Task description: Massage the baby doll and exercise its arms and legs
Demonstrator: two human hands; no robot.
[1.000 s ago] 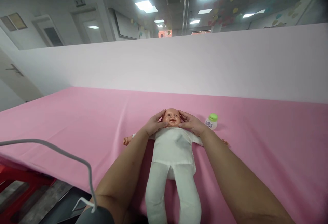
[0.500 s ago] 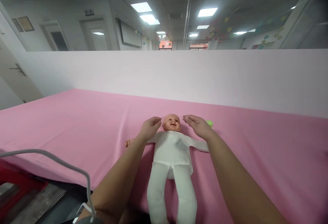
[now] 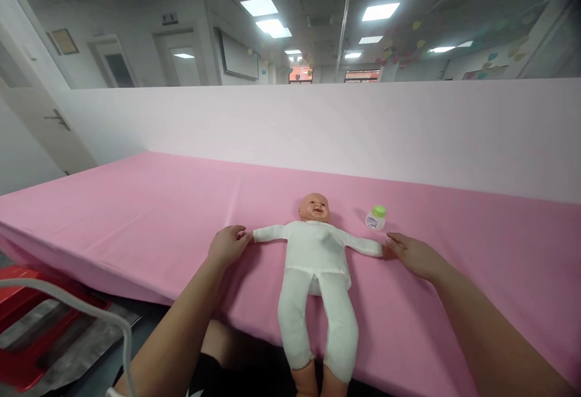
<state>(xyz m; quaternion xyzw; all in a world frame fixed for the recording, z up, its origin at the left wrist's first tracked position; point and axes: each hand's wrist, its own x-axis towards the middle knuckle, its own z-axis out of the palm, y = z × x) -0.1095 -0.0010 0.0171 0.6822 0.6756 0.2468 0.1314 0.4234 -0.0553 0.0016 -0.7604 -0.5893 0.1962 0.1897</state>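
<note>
A baby doll (image 3: 318, 252) in a white top and white trousers lies on its back, head away from me and arms spread wide. My left hand (image 3: 230, 244) is closed around the doll's hand on the left, which its fingers mostly hide. On the other side, my right hand (image 3: 411, 253) has its fingers and thumb round the doll's other hand, just past the sleeve's end. A small clear jar (image 3: 376, 219) with a green lid stands just beyond my right hand, not touched by it.
A pink sheet (image 3: 181, 203) covers the table, up against a white wall (image 3: 318, 124) with glass above. At the lower left are a red stool (image 3: 27, 324) and a grey cable (image 3: 68, 297) near my left arm. My leg shows beneath the table edge.
Both hands have moved outward and down from beside the doll's head to its two hands, and closed on them. The jar, partly covered before, now shows fully. The camera view has shifted slightly.
</note>
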